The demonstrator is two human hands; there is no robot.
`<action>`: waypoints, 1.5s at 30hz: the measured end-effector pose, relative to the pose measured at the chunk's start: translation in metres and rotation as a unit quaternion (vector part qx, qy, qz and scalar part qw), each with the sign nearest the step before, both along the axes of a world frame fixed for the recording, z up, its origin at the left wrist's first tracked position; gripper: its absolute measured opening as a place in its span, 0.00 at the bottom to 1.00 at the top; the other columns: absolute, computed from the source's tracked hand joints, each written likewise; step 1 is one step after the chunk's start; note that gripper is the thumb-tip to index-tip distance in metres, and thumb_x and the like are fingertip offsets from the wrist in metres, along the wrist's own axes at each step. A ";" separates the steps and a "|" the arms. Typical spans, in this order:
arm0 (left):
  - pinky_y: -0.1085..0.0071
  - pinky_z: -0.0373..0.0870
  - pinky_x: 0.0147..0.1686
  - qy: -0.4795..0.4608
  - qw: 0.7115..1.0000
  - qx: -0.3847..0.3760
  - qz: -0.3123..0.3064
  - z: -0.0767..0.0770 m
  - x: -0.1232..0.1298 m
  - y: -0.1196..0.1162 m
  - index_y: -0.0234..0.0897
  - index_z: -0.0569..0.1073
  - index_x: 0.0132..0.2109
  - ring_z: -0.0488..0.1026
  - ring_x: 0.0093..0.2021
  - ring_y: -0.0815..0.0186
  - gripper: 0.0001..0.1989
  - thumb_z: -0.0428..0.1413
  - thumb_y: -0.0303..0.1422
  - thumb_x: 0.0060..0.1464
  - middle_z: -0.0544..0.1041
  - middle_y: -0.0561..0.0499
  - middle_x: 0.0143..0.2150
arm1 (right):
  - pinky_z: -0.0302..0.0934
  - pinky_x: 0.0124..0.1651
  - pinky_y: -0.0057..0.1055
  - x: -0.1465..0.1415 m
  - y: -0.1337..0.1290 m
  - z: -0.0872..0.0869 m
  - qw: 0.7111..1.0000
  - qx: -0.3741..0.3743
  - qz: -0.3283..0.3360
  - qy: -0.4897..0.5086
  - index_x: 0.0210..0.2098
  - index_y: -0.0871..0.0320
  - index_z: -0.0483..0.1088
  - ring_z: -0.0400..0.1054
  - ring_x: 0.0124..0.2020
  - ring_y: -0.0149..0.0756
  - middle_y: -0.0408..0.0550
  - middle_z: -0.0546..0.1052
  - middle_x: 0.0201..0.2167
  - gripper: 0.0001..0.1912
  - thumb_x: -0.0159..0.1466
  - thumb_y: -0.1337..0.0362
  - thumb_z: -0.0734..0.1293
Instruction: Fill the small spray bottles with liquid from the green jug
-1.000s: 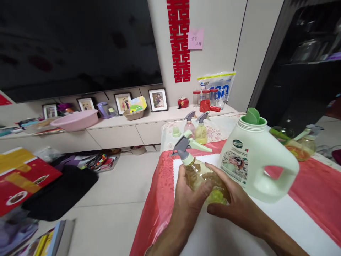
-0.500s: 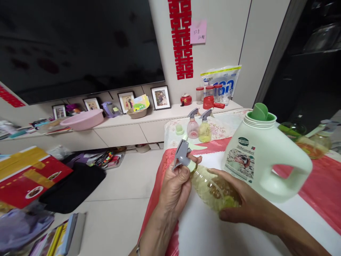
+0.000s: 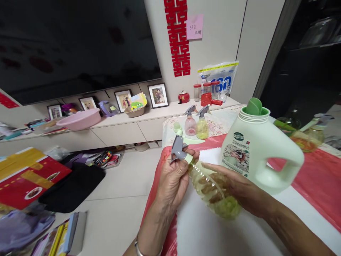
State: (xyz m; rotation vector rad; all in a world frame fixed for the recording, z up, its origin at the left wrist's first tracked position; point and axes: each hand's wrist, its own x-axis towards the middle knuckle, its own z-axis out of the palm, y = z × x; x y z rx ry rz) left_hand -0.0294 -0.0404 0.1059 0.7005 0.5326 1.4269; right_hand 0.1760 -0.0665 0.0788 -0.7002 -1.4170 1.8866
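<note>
A see-through yellow spray bottle (image 3: 205,190) is held tilted above the table, its grey trigger head (image 3: 178,147) up and to the left. My left hand (image 3: 170,181) is closed around the pale collar below the trigger. My right hand (image 3: 241,186) wraps the bottle's body from the right side, its fingers partly hidden behind the clear wall. Right behind it stands a large pale green jug (image 3: 262,142) with a green scoop-like piece (image 3: 254,106) in its mouth. Farther back, a pink spray bottle (image 3: 190,127) and a yellow spray bottle (image 3: 202,129) stand upright.
A red and white cloth (image 3: 317,177) covers the table. A small green cup (image 3: 177,127) sits near the back left corner. Another spray bottle (image 3: 310,138) with orange liquid stands beyond the jug. Red-lidded jars (image 3: 197,93) and a pink basin (image 3: 80,119) rest on the cabinet.
The bottle's lower end has swung slightly down. My right hand has shifted up and right along its body, while my left hand keeps hold of the collar. The view has moved a little.
</note>
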 end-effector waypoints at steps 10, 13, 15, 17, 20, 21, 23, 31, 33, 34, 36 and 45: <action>0.59 0.71 0.60 0.003 0.997 -0.030 0.065 -0.010 0.013 0.003 0.35 0.78 0.45 0.81 0.45 0.61 0.23 0.74 0.31 0.41 0.81 0.51 0.39 | 0.59 0.60 0.56 -0.020 -0.016 -0.005 0.791 0.382 -0.266 -0.398 0.72 0.54 0.53 0.60 0.58 0.54 0.59 0.65 0.58 0.45 0.59 0.54 0.71; 0.61 0.74 0.57 -0.019 0.998 -0.029 0.057 -0.009 0.010 0.003 0.35 0.78 0.44 0.81 0.45 0.61 0.21 0.73 0.29 0.41 0.81 0.49 0.41 | 0.59 0.61 0.53 -0.014 -0.014 -0.004 0.868 0.301 -0.203 -0.338 0.72 0.53 0.53 0.60 0.60 0.52 0.58 0.64 0.59 0.44 0.61 0.48 0.70; 0.65 0.76 0.52 -0.019 0.999 -0.024 0.036 -0.008 0.011 0.003 0.35 0.78 0.43 0.81 0.45 0.62 0.20 0.73 0.29 0.42 0.81 0.49 0.42 | 0.63 0.59 0.45 -0.010 -0.008 -0.005 0.952 0.158 -0.129 -0.228 0.72 0.53 0.52 0.62 0.59 0.48 0.57 0.65 0.59 0.43 0.64 0.43 0.67; 0.68 0.77 0.47 -0.019 0.999 -0.022 0.030 -0.010 0.018 0.004 0.36 0.77 0.43 0.80 0.43 0.64 0.18 0.72 0.29 0.43 0.81 0.49 0.42 | 0.66 0.54 0.39 -0.013 -0.002 -0.011 0.986 0.050 -0.080 -0.140 0.72 0.55 0.52 0.66 0.54 0.44 0.56 0.68 0.54 0.45 0.63 0.43 0.68; 0.72 0.75 0.44 -0.033 0.996 -0.029 0.073 -0.022 0.036 0.010 0.36 0.77 0.42 0.79 0.39 0.69 0.19 0.72 0.30 0.42 0.79 0.51 0.40 | 0.65 0.51 0.35 -0.026 0.005 -0.024 0.987 0.063 -0.074 -0.125 0.68 0.60 0.58 0.67 0.49 0.40 0.52 0.71 0.48 0.42 0.61 0.49 0.72; 0.72 0.74 0.45 -0.040 0.995 -0.031 0.091 -0.026 0.042 0.012 0.36 0.77 0.42 0.78 0.39 0.69 0.19 0.72 0.30 0.42 0.79 0.51 0.39 | 0.64 0.52 0.34 -0.030 0.007 -0.029 0.986 0.076 -0.081 -0.127 0.66 0.61 0.61 0.67 0.49 0.40 0.52 0.72 0.47 0.39 0.62 0.51 0.72; 0.70 0.73 0.49 -0.041 0.993 -0.019 0.113 -0.033 0.051 0.016 0.36 0.76 0.43 0.77 0.41 0.69 0.17 0.71 0.31 0.45 0.78 0.51 0.41 | 0.64 0.51 0.34 -0.036 0.009 -0.037 0.988 0.071 -0.088 -0.107 0.65 0.62 0.62 0.67 0.48 0.38 0.51 0.72 0.46 0.36 0.63 0.51 0.71; 0.62 0.72 0.56 -0.045 0.989 0.009 0.140 -0.016 0.029 0.036 0.36 0.76 0.40 0.78 0.44 0.66 0.11 0.68 0.30 0.51 0.78 0.51 0.42 | 0.68 0.45 0.31 -0.024 0.009 -0.040 0.989 -0.032 -0.094 -0.110 0.71 0.59 0.52 0.70 0.45 0.36 0.53 0.73 0.46 0.47 0.61 0.49 0.73; 0.61 0.72 0.58 -0.063 0.984 0.031 0.162 -0.008 0.020 0.049 0.35 0.75 0.39 0.79 0.45 0.65 0.08 0.66 0.30 0.53 0.79 0.50 0.42 | 0.68 0.48 0.33 -0.015 0.008 -0.030 0.981 0.006 -0.102 -0.167 0.66 0.58 0.60 0.70 0.48 0.38 0.53 0.73 0.49 0.40 0.61 0.46 0.72; 0.60 0.72 0.59 -0.072 0.982 0.038 0.171 -0.005 0.016 0.056 0.35 0.74 0.38 0.79 0.47 0.64 0.07 0.65 0.30 0.55 0.79 0.49 0.41 | 0.68 0.48 0.33 -0.010 0.007 -0.024 0.974 0.030 -0.108 -0.197 0.63 0.57 0.64 0.70 0.48 0.38 0.52 0.73 0.49 0.37 0.62 0.45 0.71; 0.60 0.71 0.60 -0.088 0.977 0.031 0.189 -0.005 0.013 0.071 0.35 0.73 0.37 0.78 0.50 0.63 0.05 0.62 0.30 0.59 0.78 0.49 0.40 | 0.68 0.46 0.32 0.000 0.004 -0.009 0.959 0.070 -0.123 -0.246 0.59 0.55 0.68 0.71 0.46 0.38 0.50 0.73 0.49 0.33 0.62 0.43 0.70; 0.63 0.76 0.51 0.015 0.972 -0.181 0.150 -0.070 0.043 0.109 0.38 0.68 0.34 0.79 0.43 0.65 0.09 0.61 0.31 0.59 0.75 0.51 0.36 | 0.64 0.36 0.25 0.029 -0.019 0.034 0.865 0.250 -0.212 -0.379 0.50 0.49 0.72 0.69 0.37 0.29 0.42 0.75 0.43 0.21 0.67 0.43 0.64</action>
